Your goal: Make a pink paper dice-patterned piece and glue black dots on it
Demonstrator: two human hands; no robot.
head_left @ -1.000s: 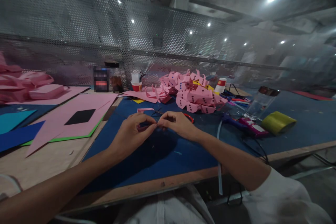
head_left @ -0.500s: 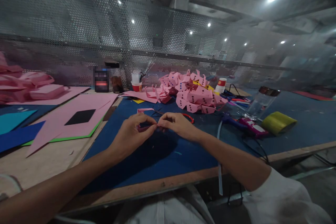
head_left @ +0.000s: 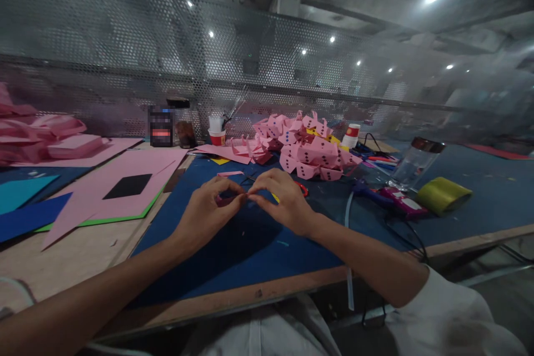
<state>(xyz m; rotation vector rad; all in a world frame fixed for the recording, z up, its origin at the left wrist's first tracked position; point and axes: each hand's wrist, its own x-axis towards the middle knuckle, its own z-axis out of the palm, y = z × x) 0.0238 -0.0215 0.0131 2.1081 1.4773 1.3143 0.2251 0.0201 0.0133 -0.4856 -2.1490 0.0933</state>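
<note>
My left hand [head_left: 211,206] is closed in a pinch over the blue mat [head_left: 250,258], with a small piece of pink paper [head_left: 225,201] showing inside its curled fingers. The fingertips of my right hand [head_left: 286,200] are pressed together right against the left fingertips; what they pinch is too small to make out. Just beyond the hands lies a pair of scissors with a red handle [head_left: 306,190], largely hidden by the right hand. A pink paper strip [head_left: 229,173] shows behind the left hand.
Folded pink paper pieces with dark dots [head_left: 315,156] are heaped at the back. Pink sheets [head_left: 142,172] lie on the left. To the right are a glass jar [head_left: 415,164], a yellow roll [head_left: 444,196] and a purple glue gun-like tool [head_left: 403,203] with a cord.
My right hand has turned and lifted slightly, its fingers now more arched above the pinch. The left hand has barely moved, and its fingertips still meet the right ones.
</note>
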